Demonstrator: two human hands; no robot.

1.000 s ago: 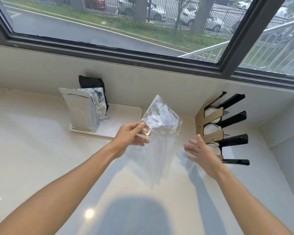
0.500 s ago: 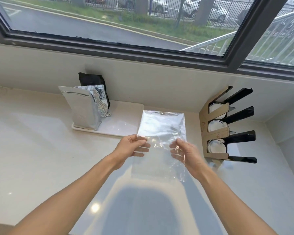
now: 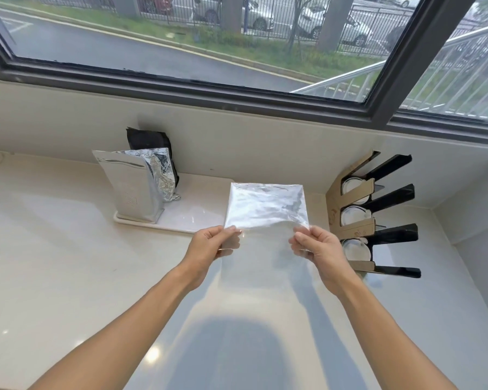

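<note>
A clear plastic bag (image 3: 266, 209) is stretched flat in the air above the pale counter (image 3: 54, 263), in the middle of the view. My left hand (image 3: 209, 246) pinches its left edge with thumb and curled fingers. My right hand (image 3: 319, 247) pinches the right edge the same way. The bag's upper half catches the light and looks silvery; its lower half hangs see-through between my wrists.
A white tray (image 3: 197, 218) at the back carries an upright silver foil pouch (image 3: 131, 190), a crumpled foil pouch (image 3: 164, 175) and a black pouch (image 3: 150, 140). A cardboard rack (image 3: 358, 220) with white lids and black slats stands at the right, against the wall below the window.
One second ago only my left hand held the bag by a corner, with the right hand open beside it. The right hand has since taken the other edge, and both hands now spread the bag flat.
</note>
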